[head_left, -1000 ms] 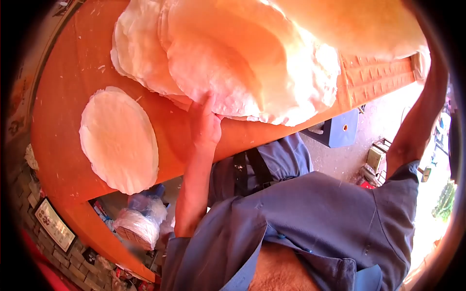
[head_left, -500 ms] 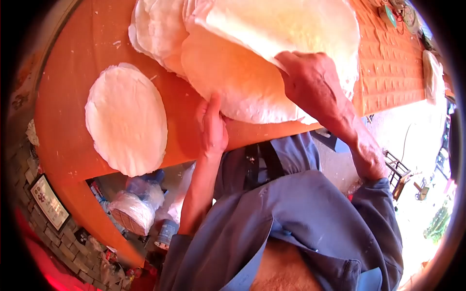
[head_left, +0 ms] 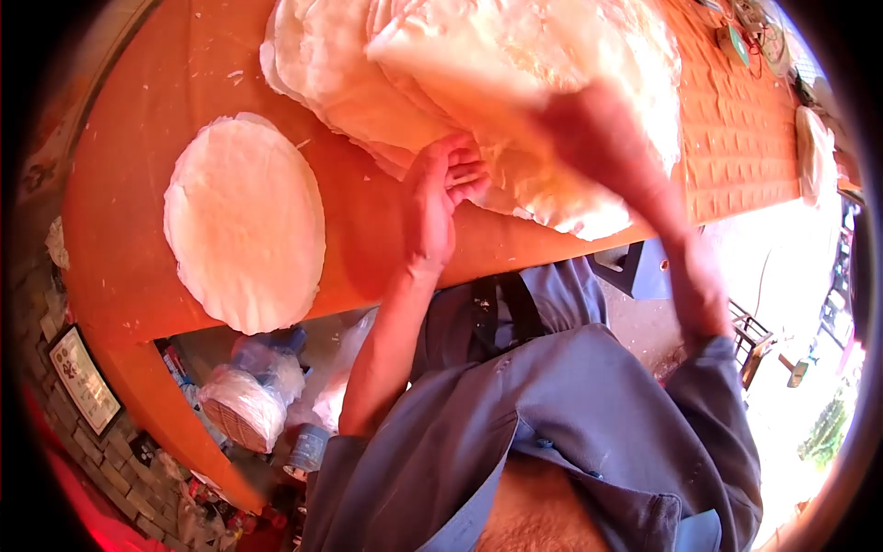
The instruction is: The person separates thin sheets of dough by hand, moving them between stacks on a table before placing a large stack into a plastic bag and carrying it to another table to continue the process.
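Several thin, pale round sheets [head_left: 589,55] lie overlapping in a heap at the top centre of the orange table. My right hand [head_left: 589,133] is blurred over the heap, at the end of a smeared pale sheet edge; its fingers are hidden by the blur. My left hand [head_left: 451,175] is at the heap's near left edge, palm turned up with fingers loosely curled and apart, nothing visible in it. A separate oval pale sheet or stack [head_left: 244,221] lies flat on the left of the table.
The orange table [head_left: 359,248] has a curved left end. Under it are a plastic-wrapped bundle [head_left: 248,405] and a blue-grey can [head_left: 308,448]. A framed picture [head_left: 85,380] is at lower left. Cables and a green device [head_left: 733,44] lie at the upper right.
My left hand has moved up and right, its fingers now turned up. My right hand has shifted slightly and is blurred. The sheet near my hands has moved, showing more layers beneath.
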{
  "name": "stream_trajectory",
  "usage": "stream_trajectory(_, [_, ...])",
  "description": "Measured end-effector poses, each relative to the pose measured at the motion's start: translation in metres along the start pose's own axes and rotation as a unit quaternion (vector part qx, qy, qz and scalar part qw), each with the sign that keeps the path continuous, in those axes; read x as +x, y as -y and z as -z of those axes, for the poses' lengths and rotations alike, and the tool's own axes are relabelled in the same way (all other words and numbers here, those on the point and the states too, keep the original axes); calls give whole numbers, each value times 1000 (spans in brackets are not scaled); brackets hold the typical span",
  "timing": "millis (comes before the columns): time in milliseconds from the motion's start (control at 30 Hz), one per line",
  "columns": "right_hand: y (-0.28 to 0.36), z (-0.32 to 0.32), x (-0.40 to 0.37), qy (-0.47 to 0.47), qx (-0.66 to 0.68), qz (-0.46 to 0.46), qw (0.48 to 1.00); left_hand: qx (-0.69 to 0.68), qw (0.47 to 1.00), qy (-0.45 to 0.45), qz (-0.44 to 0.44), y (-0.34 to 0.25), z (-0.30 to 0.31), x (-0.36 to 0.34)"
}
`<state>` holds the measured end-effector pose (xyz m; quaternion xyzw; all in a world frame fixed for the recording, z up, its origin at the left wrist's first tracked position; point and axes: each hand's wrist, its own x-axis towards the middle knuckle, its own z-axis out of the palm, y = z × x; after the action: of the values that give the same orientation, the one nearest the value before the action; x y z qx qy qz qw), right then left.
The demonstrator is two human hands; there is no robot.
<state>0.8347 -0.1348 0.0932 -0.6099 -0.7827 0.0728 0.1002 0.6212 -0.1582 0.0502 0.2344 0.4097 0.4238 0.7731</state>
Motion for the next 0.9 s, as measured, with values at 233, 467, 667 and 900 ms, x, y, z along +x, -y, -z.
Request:
stream_trajectory(233, [-42,153,40,-206,-392,-3,897,161,985,-61,11,-13,-3,22])
stream_trajectory(467, [-42,3,36,23,-108,-14,994,122,990,-75,12,-3,5,49])
stream_trajectory(667, [-46,-18,5,-1,28,-46,999,179,978,-99,-42,-5,-8,55])
stream_trajectory(900, [-34,-20,-2,-15,42,-44,998,330,925,-137,-128,1,-16,52])
